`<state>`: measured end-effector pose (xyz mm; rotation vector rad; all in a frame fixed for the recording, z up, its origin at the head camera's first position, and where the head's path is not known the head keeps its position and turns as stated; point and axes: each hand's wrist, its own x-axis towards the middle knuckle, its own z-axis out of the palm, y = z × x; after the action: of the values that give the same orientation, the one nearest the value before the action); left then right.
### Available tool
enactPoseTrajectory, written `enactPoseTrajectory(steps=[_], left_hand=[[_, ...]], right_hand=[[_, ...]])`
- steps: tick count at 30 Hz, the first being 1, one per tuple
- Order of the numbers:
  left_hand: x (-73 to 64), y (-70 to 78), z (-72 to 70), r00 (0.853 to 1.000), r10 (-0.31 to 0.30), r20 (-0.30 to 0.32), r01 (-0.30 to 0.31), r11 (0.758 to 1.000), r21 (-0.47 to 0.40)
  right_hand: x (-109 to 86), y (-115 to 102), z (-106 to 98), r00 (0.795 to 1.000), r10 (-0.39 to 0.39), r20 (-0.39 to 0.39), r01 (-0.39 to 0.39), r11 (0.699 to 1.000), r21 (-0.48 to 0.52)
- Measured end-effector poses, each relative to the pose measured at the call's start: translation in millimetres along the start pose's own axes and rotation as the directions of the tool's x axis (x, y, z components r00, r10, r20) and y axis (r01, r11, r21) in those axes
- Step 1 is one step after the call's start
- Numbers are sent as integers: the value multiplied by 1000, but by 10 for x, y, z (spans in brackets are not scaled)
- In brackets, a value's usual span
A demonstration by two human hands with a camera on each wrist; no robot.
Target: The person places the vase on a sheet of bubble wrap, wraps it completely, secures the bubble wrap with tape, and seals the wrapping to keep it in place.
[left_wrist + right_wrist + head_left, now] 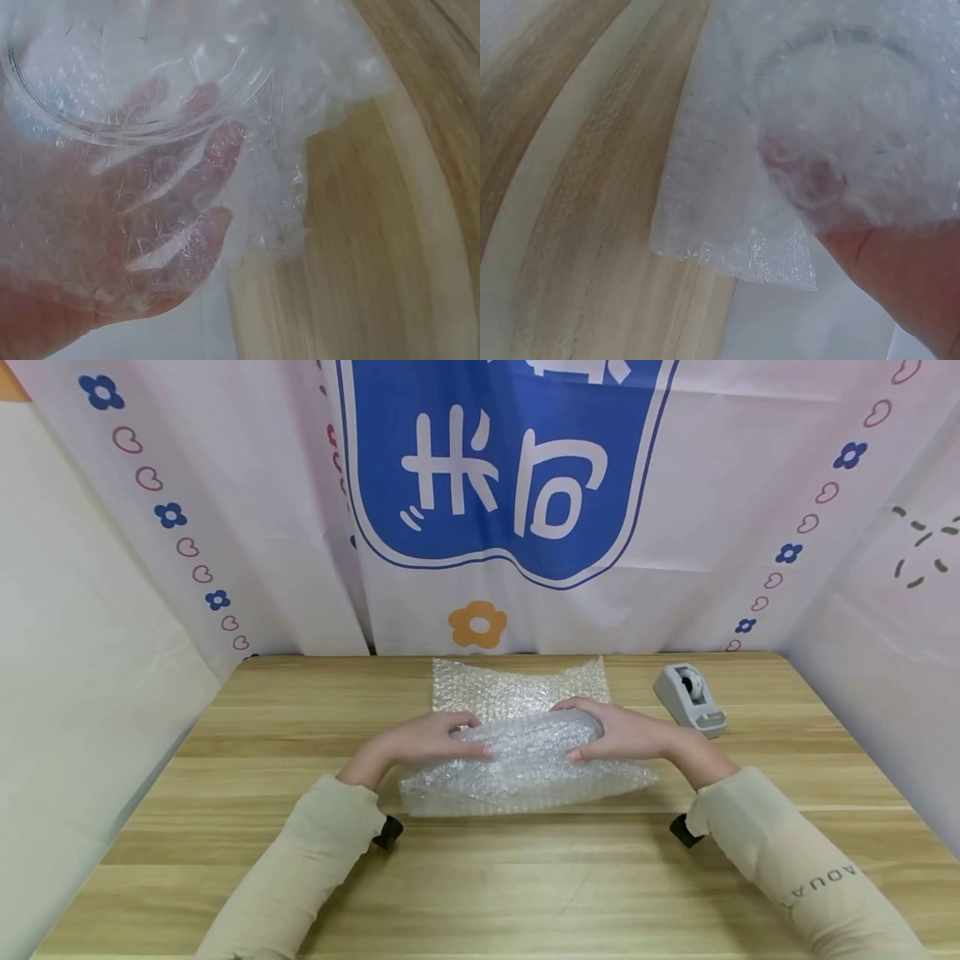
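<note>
A sheet of bubble wrap [525, 764] is folded over a clear, round-rimmed object, mostly hidden in the head view. Through the film, the left wrist view shows its transparent rim [142, 135], and a faint ring [840, 37] appears in the right wrist view. My left hand [427, 739] grips the bundle's left end, thumb on the near side; its fingers show through the plastic in the left wrist view. On the other end, my right hand [630, 731] holds it with the thumb in front and fingers over the top. Part of the sheet stretches away behind the bundle.
A grey tape dispenser [690, 697] with a roll in it stands at the back right of the wooden table [510, 885], beyond my right wrist. A printed cloth [292, 527] hangs along the table's back edge, with pale walls at both sides.
</note>
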<state>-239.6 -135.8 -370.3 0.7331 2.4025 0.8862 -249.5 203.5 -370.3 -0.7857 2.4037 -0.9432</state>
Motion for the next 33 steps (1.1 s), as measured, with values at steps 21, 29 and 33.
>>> enactPoseTrajectory(steps=[21, 29, 33], left_hand=[[-75, 238, 45, 961, 138, -239, -50, 938, 342], [-171, 405, 132, 977, 141, -158, -40, 855, 517], [-170, 397, 160, 986, 104, -133, -21, 858, 513]], right_hand=[[68, 45, -48, 998, -19, 55, 17, 999, 41], [91, 54, -62, 998, -6, 61, 3, 998, 59], [92, 37, -74, 998, 12, 63, -17, 998, 67]])
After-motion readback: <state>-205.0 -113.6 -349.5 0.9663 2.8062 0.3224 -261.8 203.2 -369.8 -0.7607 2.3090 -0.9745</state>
